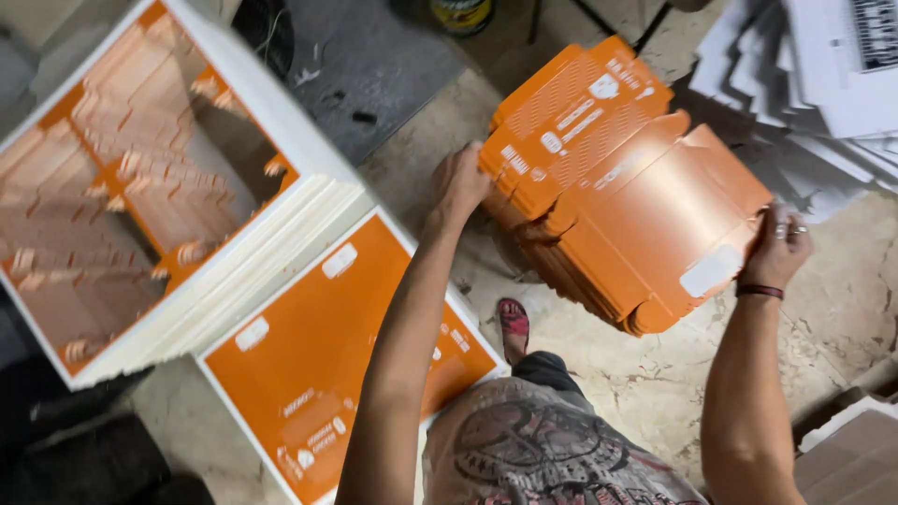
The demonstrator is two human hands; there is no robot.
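A thick stack of die-cut orange carton blanks [627,196] hangs tilted above the stone floor, held between both hands. My left hand [458,182] grips its left edge, fingers curled around the pile. My right hand [778,248], with rings and a dark wristband, clasps the right edge near a white patch on the top blank. The top blank shows white print and fold flaps.
At the left leans a tall pile of white-edged sheets with cut-out orange waste [140,187]. Below it lies a stack of uncut orange printed sheets [327,355]. White card sheets [823,75] fan out at the top right. A foot in a red sandal [513,323] stands on the floor.
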